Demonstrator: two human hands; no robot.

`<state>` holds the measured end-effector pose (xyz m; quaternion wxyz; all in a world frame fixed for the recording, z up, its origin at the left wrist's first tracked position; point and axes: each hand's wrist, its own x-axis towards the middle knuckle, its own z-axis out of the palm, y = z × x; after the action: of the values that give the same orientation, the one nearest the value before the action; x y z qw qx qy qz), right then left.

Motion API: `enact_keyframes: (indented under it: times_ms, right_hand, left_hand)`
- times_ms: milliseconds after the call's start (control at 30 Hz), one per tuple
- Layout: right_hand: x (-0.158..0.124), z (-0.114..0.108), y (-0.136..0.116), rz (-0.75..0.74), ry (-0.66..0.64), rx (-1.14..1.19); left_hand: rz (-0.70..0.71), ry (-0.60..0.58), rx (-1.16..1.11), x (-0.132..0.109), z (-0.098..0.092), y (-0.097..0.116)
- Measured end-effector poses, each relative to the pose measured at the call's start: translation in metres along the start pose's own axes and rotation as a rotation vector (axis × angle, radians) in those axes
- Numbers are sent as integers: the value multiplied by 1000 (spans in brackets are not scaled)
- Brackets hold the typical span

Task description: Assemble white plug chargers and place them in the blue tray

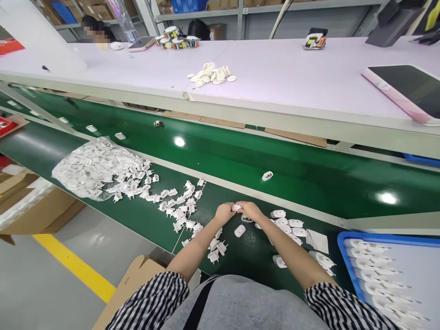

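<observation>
My left hand [225, 212] and my right hand [250, 210] meet over the green bench, fingers closed on a small white plastic plug housing [236, 207] between them. Most of the part is covered by my fingers. Just below my right hand lies an open housing [246, 218] with a dark inside, partly hidden. A white oval housing [239, 230] rests flat nearer to me. Left of my hands, white plug pieces with metal pins [179, 213] lie scattered. More white housings [282, 222] are grouped beside my right forearm.
A clear bag of white plug parts [92, 167] lies at left. A blue-rimmed tray [350, 270] holds rows of plugs at right. Behind runs a green conveyor belt [220, 151] carrying a housing [267, 175]. White discs [213, 74] and a tablet [409, 91] lie on the raised shelf.
</observation>
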<state>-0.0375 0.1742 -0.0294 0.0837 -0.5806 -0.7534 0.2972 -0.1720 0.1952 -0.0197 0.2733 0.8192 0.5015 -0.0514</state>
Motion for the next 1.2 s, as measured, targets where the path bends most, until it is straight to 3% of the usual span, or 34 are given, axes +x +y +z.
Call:
enact_keyframes:
  times_ms: [500, 700, 867, 1033, 1200]
  right_hand:
    - [-3, -2, 0, 129, 19, 182]
    - [-3, -1, 1, 64, 38, 142]
    - [-1, -8, -3, 16, -24, 34]
    - [2, -10, -6, -1, 5, -10]
    - [3, -6, 0, 30, 57, 265]
  left_hand:
    - [10, 18, -93, 4, 2, -6]
    - [24, 12, -50, -1, 3, -4]
    - [-63, 69, -36, -5, 10, 3]
    - [-56, 119, -230, 0, 13, -2]
    - [-11, 140, -450, 5, 20, -16]
